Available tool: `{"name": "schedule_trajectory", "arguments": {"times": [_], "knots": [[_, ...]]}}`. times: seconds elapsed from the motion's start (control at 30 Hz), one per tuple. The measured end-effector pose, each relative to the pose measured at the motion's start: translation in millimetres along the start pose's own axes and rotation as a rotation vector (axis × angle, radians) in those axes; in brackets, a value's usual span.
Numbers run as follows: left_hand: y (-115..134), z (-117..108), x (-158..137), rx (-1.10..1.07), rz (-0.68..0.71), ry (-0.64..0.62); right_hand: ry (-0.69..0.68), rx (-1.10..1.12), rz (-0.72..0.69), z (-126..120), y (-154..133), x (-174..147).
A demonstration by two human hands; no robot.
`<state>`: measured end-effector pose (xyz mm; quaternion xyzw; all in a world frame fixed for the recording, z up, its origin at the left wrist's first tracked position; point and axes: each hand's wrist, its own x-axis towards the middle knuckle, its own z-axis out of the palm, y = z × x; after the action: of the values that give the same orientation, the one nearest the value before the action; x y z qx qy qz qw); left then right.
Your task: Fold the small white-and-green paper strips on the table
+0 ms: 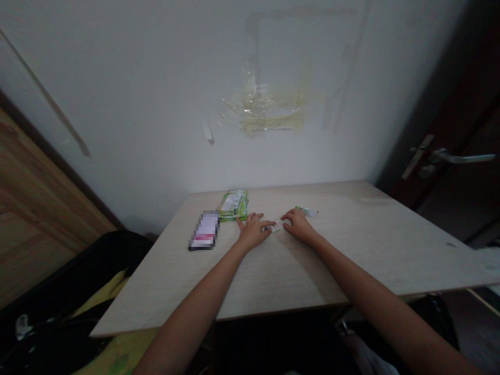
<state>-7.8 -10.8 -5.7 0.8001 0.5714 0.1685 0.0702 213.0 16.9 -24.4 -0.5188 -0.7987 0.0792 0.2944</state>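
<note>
On the table, a small whitish packet (276, 227) with faint pinkish print lies between my two hands. My left hand (252, 233) has its thumb and index finger closed on the packet's left end, while the other fingers spread over the tabletop. Just off the packet's right end is my right hand (300, 226), palm down, its bent thumb and index finger apart with nothing visible between them. A narrow green and white strip (308, 212) lies just beyond the right hand. Behind the left hand sits a stack of green and white packets (233, 203).
A phone (204, 230) with a blurred, lit screen lies left of my left hand. The pale wooden table (289, 281) meets a wall (156, 120) bearing tape remnants. A dark door with a metal handle (463, 157) is at the right; dark and yellow fabric (97, 294) is at the left.
</note>
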Motion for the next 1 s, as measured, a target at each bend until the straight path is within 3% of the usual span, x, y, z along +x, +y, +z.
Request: {"name": "schedule_trajectory", "arguments": {"times": [1.0], "knots": [[0.5,-0.5,-0.8,-0.026,-0.001,0.051,-0.003,-0.020,-0.024,0.8,-4.0,-0.9]]}}
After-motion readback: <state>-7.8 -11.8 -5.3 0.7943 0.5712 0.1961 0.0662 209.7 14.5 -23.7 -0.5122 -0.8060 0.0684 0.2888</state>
